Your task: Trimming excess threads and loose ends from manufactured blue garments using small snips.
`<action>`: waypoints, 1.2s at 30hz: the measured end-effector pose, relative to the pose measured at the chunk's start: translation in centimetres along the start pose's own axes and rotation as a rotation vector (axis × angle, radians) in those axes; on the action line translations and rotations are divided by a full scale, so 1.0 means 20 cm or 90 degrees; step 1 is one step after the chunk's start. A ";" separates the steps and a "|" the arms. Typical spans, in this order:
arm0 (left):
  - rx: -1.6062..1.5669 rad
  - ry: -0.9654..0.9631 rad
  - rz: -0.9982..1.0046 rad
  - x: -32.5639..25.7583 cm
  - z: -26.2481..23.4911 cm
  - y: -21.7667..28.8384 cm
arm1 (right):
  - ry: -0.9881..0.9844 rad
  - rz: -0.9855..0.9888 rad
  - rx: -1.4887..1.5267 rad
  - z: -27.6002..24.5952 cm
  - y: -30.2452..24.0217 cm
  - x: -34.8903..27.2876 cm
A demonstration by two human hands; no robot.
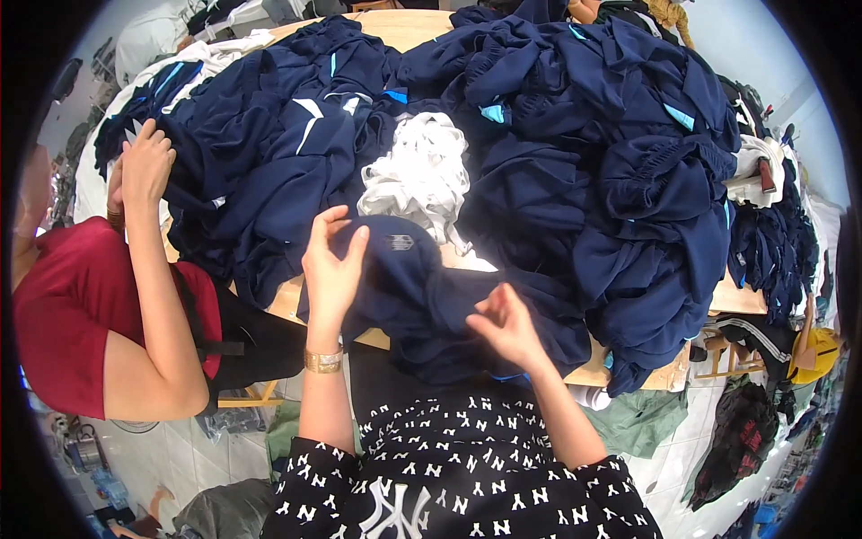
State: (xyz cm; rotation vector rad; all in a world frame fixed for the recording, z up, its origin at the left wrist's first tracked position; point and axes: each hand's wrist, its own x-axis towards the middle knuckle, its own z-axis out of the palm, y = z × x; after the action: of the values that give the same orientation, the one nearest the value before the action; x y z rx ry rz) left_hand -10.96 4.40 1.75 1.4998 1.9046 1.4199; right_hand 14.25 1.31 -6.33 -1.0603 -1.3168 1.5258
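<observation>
Navy garment [422, 296] under the hands is showing a small pale emblem near its top. Heaped clothes [593, 171] are reading dark navy throughout, with light blue trim flashing at seams and white chevron stripes on one piece at left. Tangle of cords [420, 175] is showing plain white. Desk [287, 301] is showing pale tan wood at its edge. Person's sleeves [467, 476] are showing black with a repeating white letter pattern. Bracelet [323, 361] on left wrist is glinting gold. Co-worker's shirt [67, 305] is showing solid red. Floor tiles [180, 449] are looking off-white.
</observation>
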 end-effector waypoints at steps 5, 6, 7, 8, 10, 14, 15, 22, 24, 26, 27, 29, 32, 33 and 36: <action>0.139 -0.072 0.061 -0.17 0.07 0.01 | 0.077 0.081 0.327 -0.09 -0.02 0.01; 0.052 -0.126 -0.019 -0.23 0.09 0.05 | 0.073 0.078 0.394 -0.09 -0.03 0.01; 0.004 -0.261 -0.147 -0.29 0.09 0.07 | 0.077 0.071 0.424 -0.09 -0.05 0.01; 0.007 -0.418 -0.253 -0.33 0.08 0.14 | 0.077 0.070 0.423 -0.08 -0.06 0.01; -0.100 -0.659 -0.373 -0.44 0.12 0.11 | 0.070 0.051 0.441 -0.06 -0.09 0.01; -0.365 -0.647 -0.678 -0.57 0.24 0.00 | 0.054 0.062 0.451 -0.01 -0.13 0.00; -0.514 -0.617 -0.711 -0.56 0.24 -0.04 | 0.050 0.058 0.440 0.01 -0.15 0.00; -1.135 -0.242 -0.600 -0.52 0.24 -0.04 | 0.060 0.039 0.634 0.06 -0.22 0.01; -1.308 -0.296 -0.519 -0.53 0.24 -0.07 | 0.070 0.106 0.737 0.07 -0.21 0.02; -1.260 -0.241 -0.572 -0.49 0.23 0.03 | 0.109 0.171 0.795 0.07 -0.16 0.04; -1.211 -0.189 -0.624 -0.47 0.23 0.07 | 0.152 0.236 0.851 0.07 -0.15 0.05; -1.202 -0.168 -0.604 -0.48 0.25 0.08 | 0.182 0.279 0.851 0.11 -0.18 0.06; -1.128 -0.144 -0.599 -0.48 0.29 0.04 | 0.214 0.272 0.819 0.13 -0.16 0.07; -1.064 -0.161 -0.626 -0.48 0.30 0.01 | 0.212 0.275 0.819 0.11 -0.12 0.06; -0.979 -0.240 -0.731 -0.47 0.27 0.00 | 0.279 0.163 0.735 0.07 -0.11 0.07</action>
State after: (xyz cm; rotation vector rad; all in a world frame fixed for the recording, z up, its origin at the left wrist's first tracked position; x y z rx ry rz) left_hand -3.25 -1.01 -3.56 -0.1287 0.5997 1.1852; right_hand 12.66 2.38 -4.17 -0.7024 0.0950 1.7109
